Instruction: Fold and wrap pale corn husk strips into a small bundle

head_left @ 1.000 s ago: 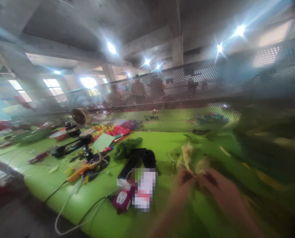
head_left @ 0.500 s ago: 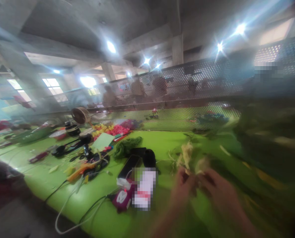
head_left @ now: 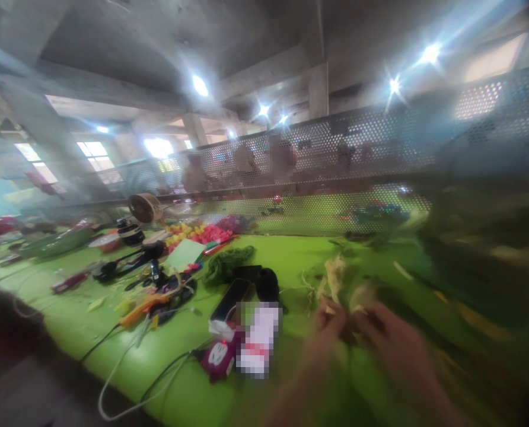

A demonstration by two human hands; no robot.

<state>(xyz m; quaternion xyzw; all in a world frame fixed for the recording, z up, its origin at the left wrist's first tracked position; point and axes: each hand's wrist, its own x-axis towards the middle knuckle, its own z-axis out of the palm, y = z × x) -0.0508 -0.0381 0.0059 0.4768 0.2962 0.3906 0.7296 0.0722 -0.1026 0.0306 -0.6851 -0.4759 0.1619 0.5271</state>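
My left hand (head_left: 331, 323) is closed in a pinch at the lower right of the view, beside a pale yellow crinkled piece (head_left: 335, 277) that rises just above its fingertips. Close to its right, my right hand (head_left: 380, 325) is also closed, its fingers at a blurred pale tuft (head_left: 363, 296). The fingertips of both hands nearly meet. What exactly lies between the fingers is too blurred to make out. Thin pale strands (head_left: 309, 287) spread on the green table to the left of the yellow piece.
On the green table (head_left: 171, 379) are a purple device (head_left: 220, 359) with cables, a black phone (head_left: 232, 298), an orange glue gun (head_left: 142, 309), green yarn (head_left: 229, 264) and pink pieces (head_left: 213, 233). A perforated screen (head_left: 318, 204) runs behind. Dark green bulk fills the right.
The fingers of my left hand have shifted slightly at the base of the yellow piece. My right hand has hardly moved.
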